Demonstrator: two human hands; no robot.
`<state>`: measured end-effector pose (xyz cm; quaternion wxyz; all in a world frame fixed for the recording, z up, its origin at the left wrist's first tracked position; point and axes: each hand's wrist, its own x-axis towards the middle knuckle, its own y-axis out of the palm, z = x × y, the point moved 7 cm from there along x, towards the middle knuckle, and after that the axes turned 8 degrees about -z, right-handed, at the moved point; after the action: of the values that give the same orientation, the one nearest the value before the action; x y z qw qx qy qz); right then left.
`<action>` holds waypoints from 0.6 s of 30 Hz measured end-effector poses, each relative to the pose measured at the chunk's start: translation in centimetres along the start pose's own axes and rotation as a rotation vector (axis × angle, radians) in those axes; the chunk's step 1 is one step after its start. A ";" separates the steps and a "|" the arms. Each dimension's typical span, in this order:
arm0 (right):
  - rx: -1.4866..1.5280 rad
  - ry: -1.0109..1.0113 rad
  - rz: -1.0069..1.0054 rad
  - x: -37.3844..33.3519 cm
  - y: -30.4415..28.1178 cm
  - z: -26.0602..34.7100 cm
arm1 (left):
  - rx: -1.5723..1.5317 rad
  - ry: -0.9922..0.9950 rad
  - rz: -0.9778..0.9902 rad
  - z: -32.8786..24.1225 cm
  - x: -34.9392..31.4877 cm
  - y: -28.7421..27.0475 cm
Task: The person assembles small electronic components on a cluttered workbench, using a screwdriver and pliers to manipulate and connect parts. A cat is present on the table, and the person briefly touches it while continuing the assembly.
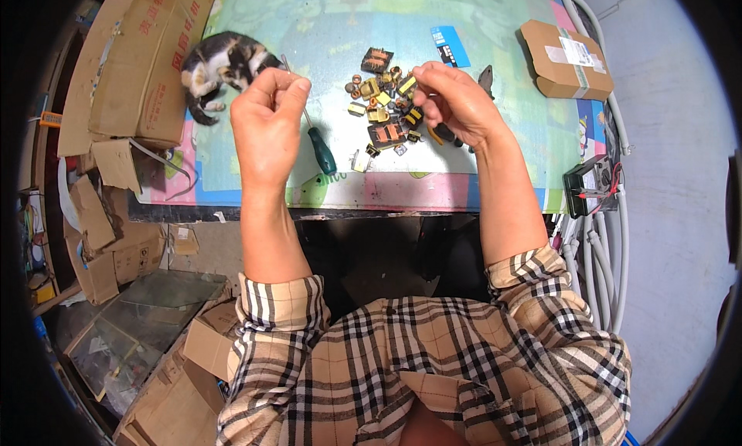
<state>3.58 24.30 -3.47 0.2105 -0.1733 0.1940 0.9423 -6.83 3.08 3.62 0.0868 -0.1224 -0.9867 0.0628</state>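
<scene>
- Yellow-and-black component (406, 85), in the head view, sits by the right hand's (456, 102) fingertips, above the component pile (386, 133); its long axis slants up rightward, and I cannot tell whether it is pinched.
- Left hand (270, 125), farther off, curls thumb to forefinger over the screwdriver (322, 154); any hold is unclear.

Copper-toned metal windings (389, 132) are dotting a glossy plastic table cover (533, 133); a screwdriver (322, 152) is showing smooth plastic and metal, a matt cardboard carton (545, 44) is bearing a paper label (578, 52), and a cloth shirt (348, 353) is creasing.
</scene>
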 end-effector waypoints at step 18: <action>0.419 0.093 0.030 1.4 -1.0 -1.6 | -0.009 0.019 -0.029 -0.1 0.1 -0.5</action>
<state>3.24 24.95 -5.72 0.2187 -0.1662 0.3978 0.8754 -6.98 2.63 3.84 0.0965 -0.1090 -0.9878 0.0558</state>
